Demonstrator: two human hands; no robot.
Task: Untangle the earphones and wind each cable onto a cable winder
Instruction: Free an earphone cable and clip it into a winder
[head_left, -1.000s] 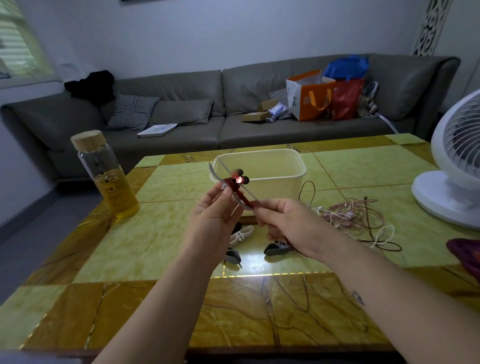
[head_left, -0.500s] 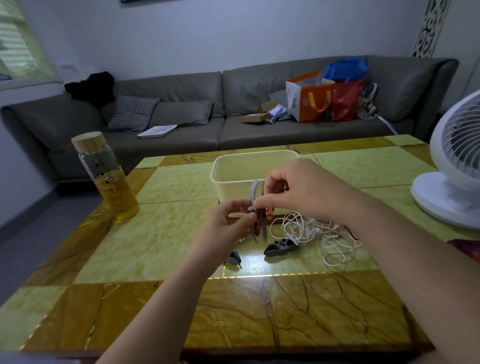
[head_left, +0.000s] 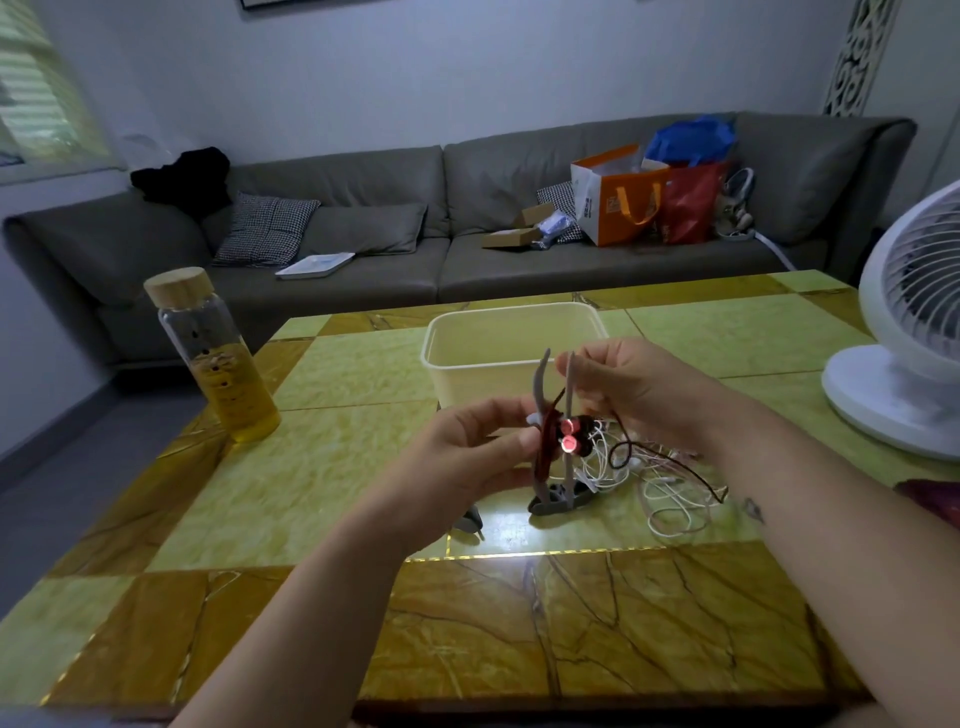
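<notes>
Above the table my left hand (head_left: 467, 457) pinches a grey cable winder (head_left: 540, 387) at its middle. Dark red earphone cable (head_left: 545, 441) is wrapped round the winder, and the red earbuds (head_left: 570, 434) sit beside the wraps. My right hand (head_left: 639, 389) pinches the winder's upper grey arm, and a loose length of dark red cable trails from under it down to the table. A tangle of white and pink earphone cables (head_left: 670, 483) lies on the table under my right hand. Another grey winder (head_left: 558, 501) lies on the table below my hands.
A cream plastic tub (head_left: 514, 353) stands just behind my hands. A glass bottle (head_left: 218, 358) of yellow liquid is at the left, a white fan (head_left: 909, 338) at the right. A small dark piece (head_left: 470, 519) lies under my left wrist. A grey sofa with bags runs behind the table.
My right hand swung up and left from below the winder, then settled a little right, pinching its upper arm. The winder turned upright. The red earbuds now show again beside the wraps.
</notes>
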